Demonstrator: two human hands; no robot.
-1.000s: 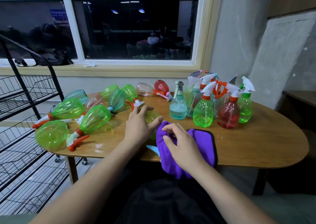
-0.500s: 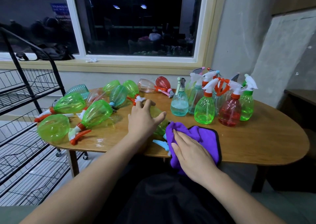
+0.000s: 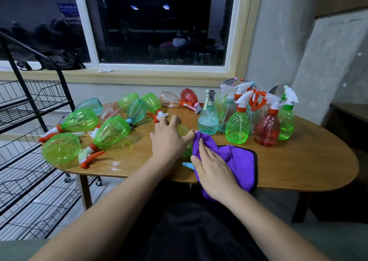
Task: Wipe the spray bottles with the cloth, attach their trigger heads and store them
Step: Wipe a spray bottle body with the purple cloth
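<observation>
Left blocked by lying bottles (image 3: 111, 131), upright bottles (image 3: 238, 129) behind, tabletop (image 3: 298, 161) free right

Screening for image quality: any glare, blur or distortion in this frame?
Head view: ceiling lights reflect in the dark window. Head view: glossy glare on the table near its front left edge. Head view: wide-angle distortion tilts the rack. Head view: bottles look sharp.

Left hand (image 3: 169, 139) presses down on a green bottle (image 3: 184, 130) lying mid-frame, right hand (image 3: 214, 171) lies flat on the purple cloth (image 3: 241, 161) touching it, and upright bottles (image 3: 238, 129) stand right of centre.
</observation>
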